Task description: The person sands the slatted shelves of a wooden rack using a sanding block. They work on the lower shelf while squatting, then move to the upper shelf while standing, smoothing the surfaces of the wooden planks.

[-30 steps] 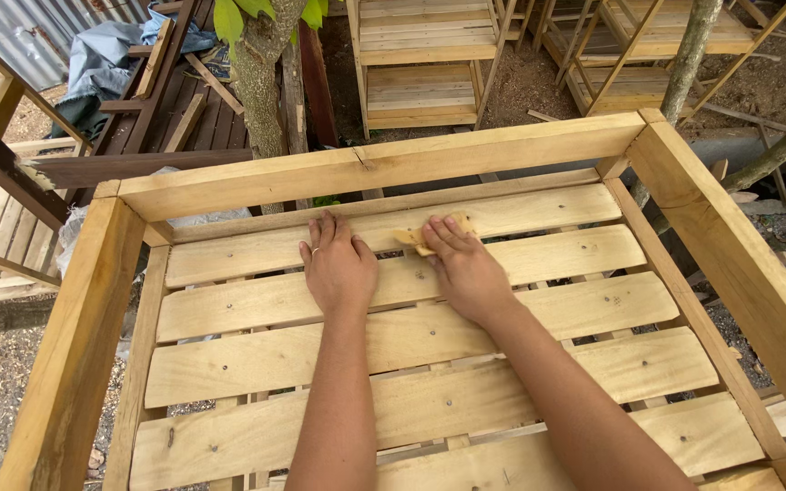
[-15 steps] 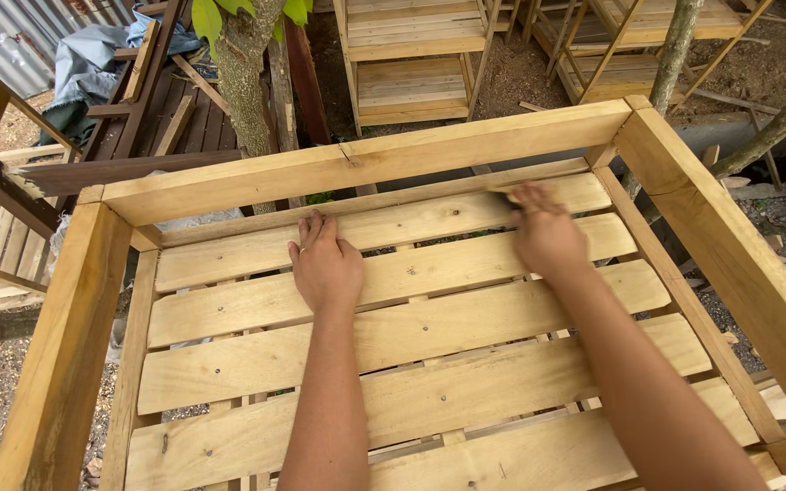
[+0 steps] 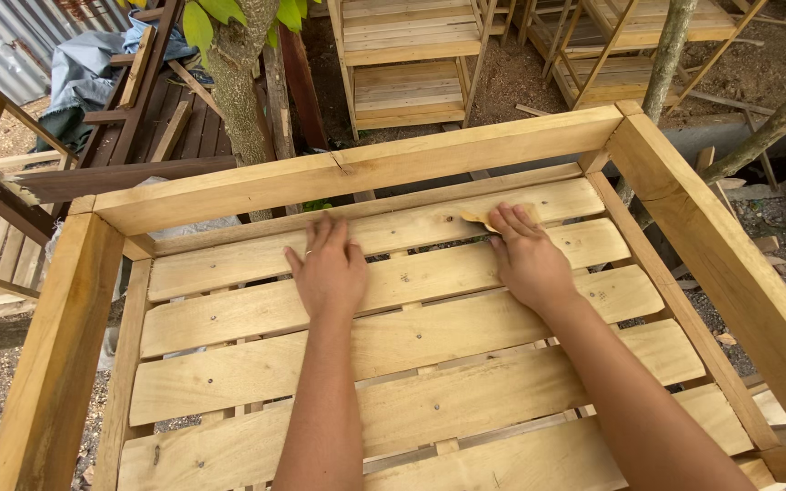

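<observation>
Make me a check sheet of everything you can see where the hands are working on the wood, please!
Surface: slatted wooden panel of pale planks with gaps between them, set inside a thick timber frame.
Job's things: a tan sandpaper piece lies on the far slat, under the right fingertips.
Clutter: nothing seen on the slats.
Grippers: left hand lies flat, palm down, on the slats; right hand presses the sandpaper piece to the wood.
Cables: nothing seen.
Surroundings: tree trunk with green leaves, more slatted wooden furniture on bare dirt, corrugated metal sheet at the far left, a bluish cloth draped over dark timber.
</observation>
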`<control>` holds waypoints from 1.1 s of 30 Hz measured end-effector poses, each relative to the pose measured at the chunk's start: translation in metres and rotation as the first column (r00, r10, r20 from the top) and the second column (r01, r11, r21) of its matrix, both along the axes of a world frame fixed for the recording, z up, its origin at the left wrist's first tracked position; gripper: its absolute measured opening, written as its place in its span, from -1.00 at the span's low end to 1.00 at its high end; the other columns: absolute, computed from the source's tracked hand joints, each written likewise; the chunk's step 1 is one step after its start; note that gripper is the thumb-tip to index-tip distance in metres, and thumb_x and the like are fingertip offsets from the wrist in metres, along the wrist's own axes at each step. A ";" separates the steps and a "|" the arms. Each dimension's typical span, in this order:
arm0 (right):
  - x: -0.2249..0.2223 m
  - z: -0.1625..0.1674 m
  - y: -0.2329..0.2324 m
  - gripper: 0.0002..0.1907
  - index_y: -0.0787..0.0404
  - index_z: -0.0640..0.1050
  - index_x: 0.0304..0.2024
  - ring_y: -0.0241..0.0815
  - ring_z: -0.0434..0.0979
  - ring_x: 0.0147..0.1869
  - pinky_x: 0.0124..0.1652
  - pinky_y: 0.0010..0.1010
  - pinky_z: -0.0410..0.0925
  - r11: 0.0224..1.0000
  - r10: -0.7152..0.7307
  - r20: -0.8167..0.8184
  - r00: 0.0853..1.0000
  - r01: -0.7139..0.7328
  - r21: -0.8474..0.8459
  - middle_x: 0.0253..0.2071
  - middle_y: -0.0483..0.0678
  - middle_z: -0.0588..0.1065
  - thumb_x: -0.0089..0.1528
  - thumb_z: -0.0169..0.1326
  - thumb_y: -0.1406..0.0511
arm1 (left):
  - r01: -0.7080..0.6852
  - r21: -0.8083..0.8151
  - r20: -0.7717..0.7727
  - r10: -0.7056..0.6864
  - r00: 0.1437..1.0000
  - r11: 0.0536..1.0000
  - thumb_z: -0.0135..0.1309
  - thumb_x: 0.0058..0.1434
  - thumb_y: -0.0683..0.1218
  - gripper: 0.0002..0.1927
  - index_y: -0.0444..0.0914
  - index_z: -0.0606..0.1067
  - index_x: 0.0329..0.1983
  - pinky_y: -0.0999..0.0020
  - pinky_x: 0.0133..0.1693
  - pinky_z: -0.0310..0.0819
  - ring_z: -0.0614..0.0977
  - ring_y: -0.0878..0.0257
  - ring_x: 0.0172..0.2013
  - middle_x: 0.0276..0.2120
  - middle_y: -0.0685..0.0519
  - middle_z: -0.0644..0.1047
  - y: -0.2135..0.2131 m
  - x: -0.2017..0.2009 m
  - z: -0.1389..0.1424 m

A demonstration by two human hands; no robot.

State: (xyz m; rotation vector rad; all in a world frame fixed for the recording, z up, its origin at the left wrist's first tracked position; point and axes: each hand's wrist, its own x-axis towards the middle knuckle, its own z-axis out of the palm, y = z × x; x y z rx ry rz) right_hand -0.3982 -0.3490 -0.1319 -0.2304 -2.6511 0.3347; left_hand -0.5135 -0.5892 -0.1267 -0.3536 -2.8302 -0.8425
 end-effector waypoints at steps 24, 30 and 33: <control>-0.036 0.009 -0.055 -0.47 0.11 0.36 0.36 -0.05 0.10 0.54 0.40 0.09 -0.04 0.996 -0.050 0.173 0.984 0.036 0.080 0.46 -0.10 0.25 0.35 -0.16 0.13 | 0.207 0.074 0.042 -0.211 0.977 0.975 -0.10 0.34 -0.02 -0.54 0.00 0.43 0.32 0.15 0.44 -0.13 0.22 0.33 0.42 0.38 0.25 0.34 0.008 0.001 0.003; -0.034 0.013 -0.054 -0.50 0.00 0.33 0.38 -0.01 -0.04 0.61 0.43 0.17 -0.13 0.992 -0.104 0.239 0.965 0.083 0.095 0.47 -0.20 0.22 0.40 -0.21 0.13 | 0.189 0.024 0.076 -0.190 0.979 0.982 -0.12 0.38 0.00 -0.56 0.04 0.42 0.32 0.16 0.44 -0.15 0.21 0.36 0.42 0.39 0.30 0.32 0.012 0.001 0.004; -0.032 0.013 -0.058 -0.48 0.02 0.31 0.39 -0.01 -0.03 0.61 0.42 0.16 -0.11 0.989 -0.114 0.210 0.971 0.090 0.119 0.50 -0.20 0.19 0.38 -0.19 0.11 | 0.184 0.025 0.074 -0.185 0.980 0.983 -0.12 0.38 0.00 -0.55 0.04 0.41 0.33 0.17 0.44 -0.14 0.20 0.36 0.43 0.39 0.30 0.31 0.012 0.001 0.004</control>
